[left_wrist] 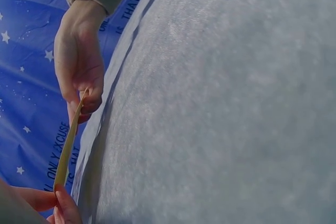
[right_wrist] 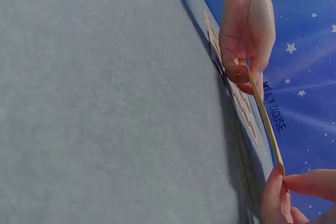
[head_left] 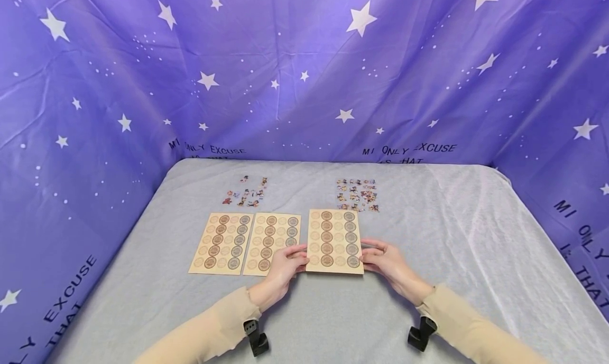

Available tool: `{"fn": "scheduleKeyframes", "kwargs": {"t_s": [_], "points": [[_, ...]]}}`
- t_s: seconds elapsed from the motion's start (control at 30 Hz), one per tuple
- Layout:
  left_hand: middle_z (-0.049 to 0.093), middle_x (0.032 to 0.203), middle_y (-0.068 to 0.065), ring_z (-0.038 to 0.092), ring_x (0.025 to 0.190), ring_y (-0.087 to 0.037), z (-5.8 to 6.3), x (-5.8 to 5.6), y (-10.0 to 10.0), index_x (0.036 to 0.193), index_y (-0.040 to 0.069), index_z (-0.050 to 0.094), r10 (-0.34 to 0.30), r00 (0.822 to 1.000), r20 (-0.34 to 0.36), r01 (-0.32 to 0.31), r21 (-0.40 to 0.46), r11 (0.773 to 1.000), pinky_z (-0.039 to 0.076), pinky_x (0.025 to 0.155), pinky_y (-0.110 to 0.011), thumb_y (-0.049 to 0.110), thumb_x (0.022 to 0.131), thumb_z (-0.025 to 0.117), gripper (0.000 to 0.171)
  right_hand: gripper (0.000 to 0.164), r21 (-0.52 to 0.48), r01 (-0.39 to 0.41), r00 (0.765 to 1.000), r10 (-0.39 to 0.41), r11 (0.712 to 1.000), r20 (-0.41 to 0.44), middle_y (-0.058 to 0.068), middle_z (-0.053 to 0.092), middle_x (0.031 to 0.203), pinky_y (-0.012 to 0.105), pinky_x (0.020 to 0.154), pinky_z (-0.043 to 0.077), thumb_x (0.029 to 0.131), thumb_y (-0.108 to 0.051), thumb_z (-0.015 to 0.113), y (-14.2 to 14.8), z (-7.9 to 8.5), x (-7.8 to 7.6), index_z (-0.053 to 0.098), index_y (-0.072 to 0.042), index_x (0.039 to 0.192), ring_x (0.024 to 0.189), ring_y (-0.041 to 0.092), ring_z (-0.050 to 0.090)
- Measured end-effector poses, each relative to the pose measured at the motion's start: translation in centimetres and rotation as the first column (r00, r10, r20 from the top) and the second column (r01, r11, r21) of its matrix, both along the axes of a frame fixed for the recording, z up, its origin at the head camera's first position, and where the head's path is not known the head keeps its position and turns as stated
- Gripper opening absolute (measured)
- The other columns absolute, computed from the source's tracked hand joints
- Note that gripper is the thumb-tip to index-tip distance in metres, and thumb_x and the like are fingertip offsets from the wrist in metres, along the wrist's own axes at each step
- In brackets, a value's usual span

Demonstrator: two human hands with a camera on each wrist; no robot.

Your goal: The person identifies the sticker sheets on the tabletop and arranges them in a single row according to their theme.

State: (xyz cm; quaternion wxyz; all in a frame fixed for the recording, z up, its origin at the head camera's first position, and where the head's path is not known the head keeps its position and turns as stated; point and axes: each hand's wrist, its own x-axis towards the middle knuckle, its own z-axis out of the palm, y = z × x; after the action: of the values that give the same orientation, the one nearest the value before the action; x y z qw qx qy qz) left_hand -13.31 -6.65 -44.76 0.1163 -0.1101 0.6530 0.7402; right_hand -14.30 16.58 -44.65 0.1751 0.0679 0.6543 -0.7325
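Both hands pinch a tan sheet of round stickers (head_left: pixel 335 241) by its left and right edges, raised a little over the table. My left hand (head_left: pixel 284 269) has thumb and fingers at the left edge, overlapping the middle sheet in the head view. At the right edge is my right hand (head_left: pixel 392 268). The left wrist view shows the held sheet (left_wrist: pixel 67 153) nearly edge-on, with the right hand (left_wrist: pixel 80 59) across from the left hand's fingertips (left_wrist: pixel 65 205). Two similar sticker sheets, a middle one (head_left: pixel 259 250) and a left one (head_left: pixel 205 248), lie side by side on the table.
The table has a grey cloth (head_left: pixel 457 232). Behind the sheets lie two groups of small colourful cartoon stickers, one at left (head_left: pixel 252 203) and one at right (head_left: pixel 354 197). A purple star-printed curtain (head_left: pixel 304 105) encloses the back and sides.
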Motion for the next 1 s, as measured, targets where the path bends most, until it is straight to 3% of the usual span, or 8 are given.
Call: {"fn": "scheduleKeyframes", "kwargs": {"t_s": [0.4,1.0], "points": [[0.059,0.072,0.001,0.057,0.063,-0.005,-0.3,0.1,-0.8,0.114,-0.011,0.052,-0.021,0.999,0.03,0.023,-0.06,0.998,0.052,0.063,-0.024,-0.011,0.075,0.057,0.039,0.053,0.012,-0.013,1.0,0.013,1.0,0.019,0.005,0.062,0.077,0.028,0.07,0.053,0.077,0.014,0.053,-0.7,0.6,0.2,0.033,0.017,0.125,0.072,0.012,0.061],[0.059,0.072,-0.001,0.055,0.054,-0.004,-0.3,-0.5,-1.6,0.114,-0.011,0.053,-0.088,0.996,0.029,0.091,-0.15,0.984,0.05,0.051,-0.018,-0.011,0.072,0.058,0.043,0.051,0.107,-0.097,0.994,0.101,0.99,-0.032,0.006,0.061,0.076,0.029,0.068,0.053,0.076,0.013,0.051,-0.9,0.0,0.1,0.032,0.021,0.123,0.069,0.013,0.061]]}}
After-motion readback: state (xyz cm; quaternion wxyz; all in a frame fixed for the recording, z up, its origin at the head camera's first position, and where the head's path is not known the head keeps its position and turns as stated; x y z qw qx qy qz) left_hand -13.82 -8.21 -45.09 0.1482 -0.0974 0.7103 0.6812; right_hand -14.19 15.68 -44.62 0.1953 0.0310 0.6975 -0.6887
